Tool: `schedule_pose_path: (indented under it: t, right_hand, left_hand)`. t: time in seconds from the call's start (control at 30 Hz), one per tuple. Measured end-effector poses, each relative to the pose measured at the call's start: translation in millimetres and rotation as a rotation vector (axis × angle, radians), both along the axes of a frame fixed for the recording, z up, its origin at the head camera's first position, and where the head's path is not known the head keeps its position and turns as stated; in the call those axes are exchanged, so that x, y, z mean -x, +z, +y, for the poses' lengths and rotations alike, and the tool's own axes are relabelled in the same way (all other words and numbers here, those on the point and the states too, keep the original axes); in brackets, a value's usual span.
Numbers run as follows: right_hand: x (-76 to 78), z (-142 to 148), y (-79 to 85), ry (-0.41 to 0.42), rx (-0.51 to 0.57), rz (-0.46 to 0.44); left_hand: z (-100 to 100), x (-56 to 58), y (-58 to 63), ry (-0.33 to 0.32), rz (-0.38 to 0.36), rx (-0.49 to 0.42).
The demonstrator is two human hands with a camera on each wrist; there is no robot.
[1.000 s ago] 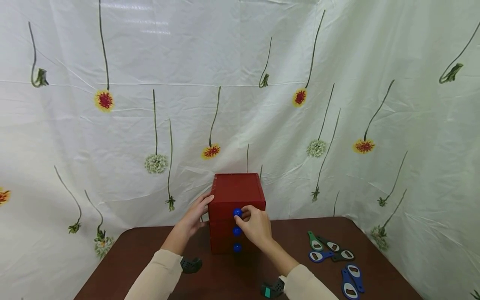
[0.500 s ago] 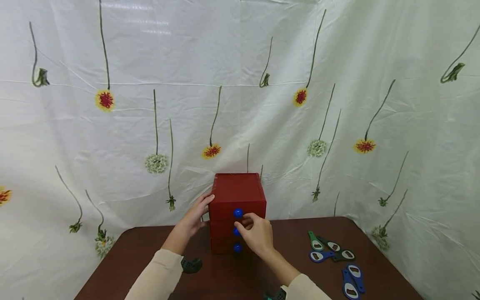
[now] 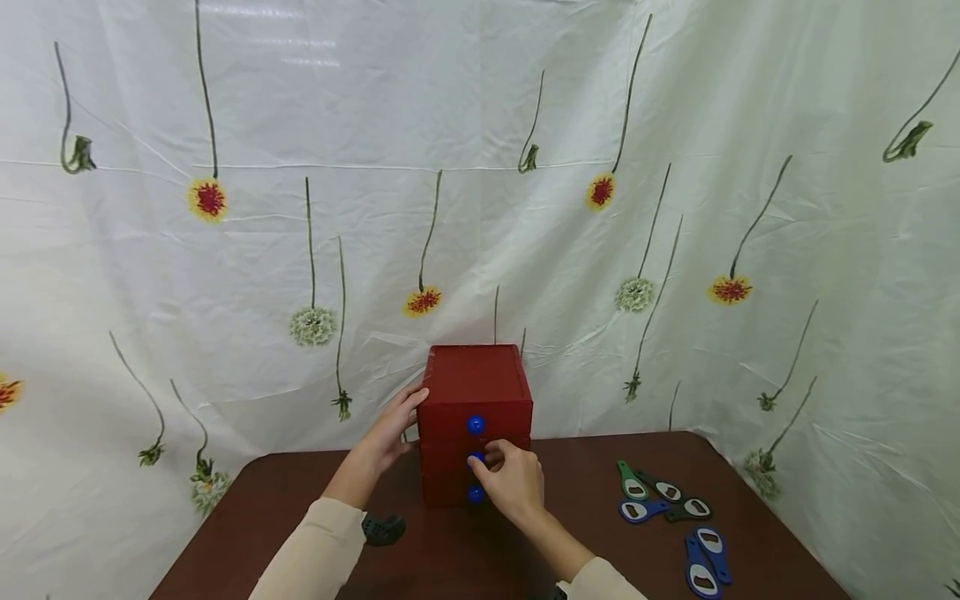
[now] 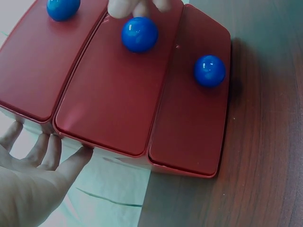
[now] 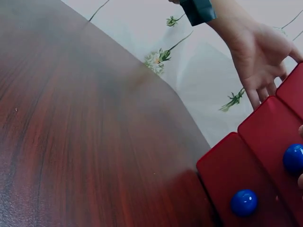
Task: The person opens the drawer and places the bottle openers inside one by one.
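A red three-drawer box (image 3: 477, 375) stands on the brown table, each drawer front bearing a round blue knob. My left hand (image 3: 386, 429) rests against the box's left side, fingers extended along its edge. At the middle drawer, the thumb and curled fingers of my right hand (image 3: 516, 483) are around the middle knob (image 4: 139, 34). The top knob (image 3: 476, 425) and bottom knob (image 3: 476, 494) are untouched. All three drawer fronts sit flush in the left wrist view. Only fingertips (image 4: 122, 7) of the right hand show there.
Several bottle openers lie on the table's right side: a green one (image 3: 633, 485), black ones (image 3: 693, 509) and blue ones (image 3: 705, 577). Behind the brown table (image 3: 585, 475) hangs a white flower-print cloth (image 3: 480, 233).
My right hand has left the top knob and moved down to the middle one. My left hand has stayed at the box's side, and the drawers look unmoved.
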State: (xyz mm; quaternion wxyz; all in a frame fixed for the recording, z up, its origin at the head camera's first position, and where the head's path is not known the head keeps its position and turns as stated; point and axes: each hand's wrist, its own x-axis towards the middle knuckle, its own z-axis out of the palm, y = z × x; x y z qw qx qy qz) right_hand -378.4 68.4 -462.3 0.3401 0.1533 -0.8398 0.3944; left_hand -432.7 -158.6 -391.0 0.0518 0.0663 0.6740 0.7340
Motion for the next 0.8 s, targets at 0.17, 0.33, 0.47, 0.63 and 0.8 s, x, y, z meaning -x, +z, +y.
schedule_pose_path:
  t: [0.17, 0.33, 0.47, 0.63, 0.8]
  right_hand:
    - [0.8, -3.5, -5.8, -0.034, -0.005, -0.011]
    - [3.2, -10.0, -12.1, -0.065, 0.001, 0.001]
    - [7.7, -16.9, -18.2, -0.114, 0.033, 0.029]
    - [8.5, -22.9, -24.0, -0.166, 0.06, 0.03]
    - [9.9, -27.3, -26.4, -0.186, 0.09, 0.027]
  left_hand:
    - [-0.5, -0.7, 0.0, -0.003, 0.002, -0.004]
    - [-1.2, -0.6, 0.4, -0.006, 0.002, -0.005]
    - [-1.3, 0.1, 0.7, -0.012, 0.01, -0.002]
    - [-0.2, -1.7, 0.3, 0.0, 0.002, -0.002]
    - [0.7, 0.2, 0.1, 0.003, -0.007, -0.006]
